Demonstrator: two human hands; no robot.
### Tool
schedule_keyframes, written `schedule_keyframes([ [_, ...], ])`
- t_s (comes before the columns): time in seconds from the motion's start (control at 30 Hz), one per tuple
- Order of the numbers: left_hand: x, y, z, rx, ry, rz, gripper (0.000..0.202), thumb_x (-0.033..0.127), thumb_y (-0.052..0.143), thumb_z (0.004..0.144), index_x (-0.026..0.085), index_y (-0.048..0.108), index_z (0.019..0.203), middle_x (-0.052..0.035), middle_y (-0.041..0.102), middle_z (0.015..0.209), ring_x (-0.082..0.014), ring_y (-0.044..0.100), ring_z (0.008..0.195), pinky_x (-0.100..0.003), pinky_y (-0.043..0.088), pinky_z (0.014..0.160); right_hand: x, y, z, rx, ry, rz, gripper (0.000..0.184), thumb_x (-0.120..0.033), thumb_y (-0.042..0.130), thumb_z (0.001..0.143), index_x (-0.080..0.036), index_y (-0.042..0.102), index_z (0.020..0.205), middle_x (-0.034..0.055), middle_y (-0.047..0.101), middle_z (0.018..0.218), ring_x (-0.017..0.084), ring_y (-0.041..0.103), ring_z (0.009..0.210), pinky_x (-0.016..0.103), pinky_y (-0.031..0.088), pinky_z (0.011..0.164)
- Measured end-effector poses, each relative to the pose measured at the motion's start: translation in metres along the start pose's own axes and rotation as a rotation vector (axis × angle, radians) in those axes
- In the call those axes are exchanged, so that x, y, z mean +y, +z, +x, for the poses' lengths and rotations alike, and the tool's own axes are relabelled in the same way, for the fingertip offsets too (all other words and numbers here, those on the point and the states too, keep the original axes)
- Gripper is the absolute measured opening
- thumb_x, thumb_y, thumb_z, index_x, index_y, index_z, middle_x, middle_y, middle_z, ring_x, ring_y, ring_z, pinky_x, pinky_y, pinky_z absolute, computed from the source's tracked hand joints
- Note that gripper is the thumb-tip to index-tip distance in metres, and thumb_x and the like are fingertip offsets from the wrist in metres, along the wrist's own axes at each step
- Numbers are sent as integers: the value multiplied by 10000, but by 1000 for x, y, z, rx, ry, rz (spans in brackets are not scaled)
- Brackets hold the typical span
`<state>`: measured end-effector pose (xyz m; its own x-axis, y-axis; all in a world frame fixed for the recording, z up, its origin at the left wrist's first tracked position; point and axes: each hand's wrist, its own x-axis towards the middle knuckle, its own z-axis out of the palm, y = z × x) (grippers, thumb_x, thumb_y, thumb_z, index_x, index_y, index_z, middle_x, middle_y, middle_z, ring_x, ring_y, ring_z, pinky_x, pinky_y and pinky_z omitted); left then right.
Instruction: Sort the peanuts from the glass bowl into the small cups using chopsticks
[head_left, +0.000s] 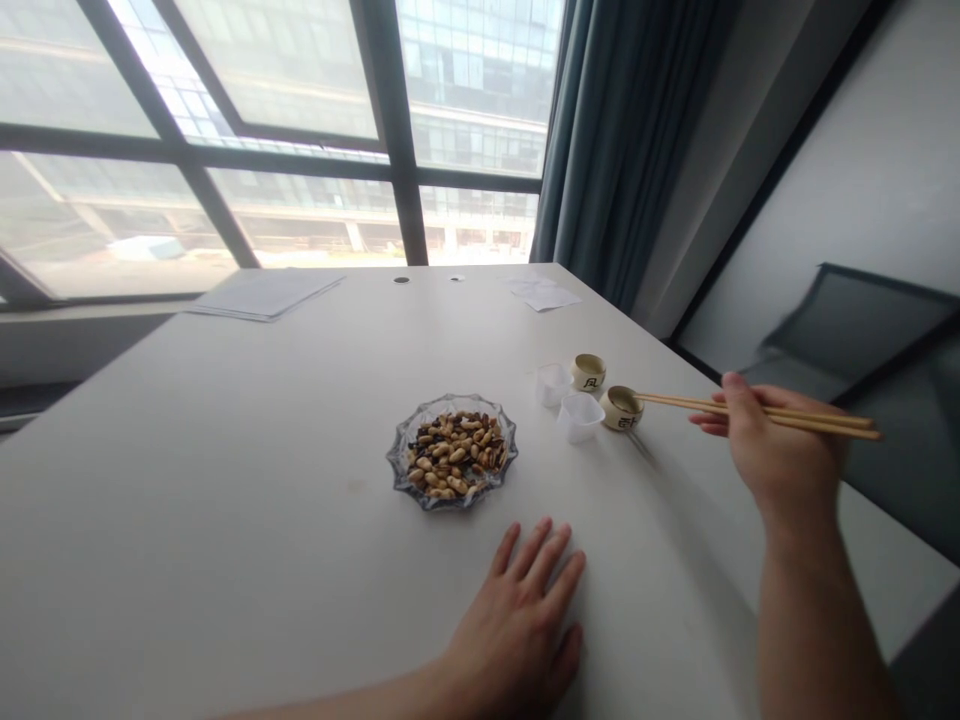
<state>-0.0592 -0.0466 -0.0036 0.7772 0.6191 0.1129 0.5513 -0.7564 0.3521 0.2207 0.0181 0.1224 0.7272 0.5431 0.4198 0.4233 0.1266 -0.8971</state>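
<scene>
Chopsticks [682, 402] sit in your right hand [780, 450], its fingers closed around them, near the right edge of the surface [247, 430]. You hold the pair nearly level, slim ends pointing left and thick ends sticking out to the right behind your hand. Their tips meet the rim of the near cup [619, 417] in view; you cannot tell whether they touch it, dip inside or hang just above. That cup is pale, with dark writing on its side, and the far cup [589, 376], also marked, stands just behind it, slightly to its left. Two clear cups [581, 420] stand to the left of these, one beside each, close together. Your left hand [525, 610] lies palm down on the surface, its fingers spread wide and holding nothing. Just beyond its fingertips is the glass dish [399, 468], with a scalloped rim, filled with peanuts [456, 455] in their shells and some dark bits among them. The dish is well apart from the chopsticks, with the clear cups between. Farther off, you have papers [266, 296] at the far left and a thin sheet [547, 295] at the far right, near the curtain [600, 150].
</scene>
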Motion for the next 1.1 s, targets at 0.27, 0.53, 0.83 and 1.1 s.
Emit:
schedule_keyframes([
  [0.27, 6, -4, 0, -19, -9, 25, 592, 526, 443, 1098, 200, 419, 1592, -120, 306, 1691, -339, 209, 1568, -593, 138, 1261, -30, 26, -58, -230, -271, -47, 312, -440, 695, 970, -190, 775, 803, 48, 776, 688, 198, 744, 583, 326, 608, 669],
  [0.53, 13, -2, -1, 12, -17, 96, 567, 490, 414, 1099, 182, 419, 1576, -118, 305, 1686, -335, 202, 1562, -569, 121, 1263, -18, 44, -91, -605, -272, 118, 302, -431, 704, 967, -197, 773, 789, 27, 768, 673, 177, 729, 559, 282, 580, 590],
  [0.83, 19, -19, -1, -3, -17, 88, 577, 485, 488, 1085, 187, 407, 1573, -118, 358, 1649, -331, 268, 1529, -545, 157, 1262, -5, 62, -113, -912, -200, 207, 384, -501, 669, 977, -200, 733, 747, 35, 751, 669, 177, 723, 591, 266, 550, 576],
  [1.1, 19, -18, 0, 17, -23, 77, 571, 466, 545, 1061, 184, 441, 1546, -129, 399, 1616, -333, 284, 1513, -553, 163, 1258, 5, 69, -120, -946, -232, 201, 400, -500, 634, 1003, -198, 751, 768, 48, 775, 729, 187, 739, 631, 287, 567, 629],
])
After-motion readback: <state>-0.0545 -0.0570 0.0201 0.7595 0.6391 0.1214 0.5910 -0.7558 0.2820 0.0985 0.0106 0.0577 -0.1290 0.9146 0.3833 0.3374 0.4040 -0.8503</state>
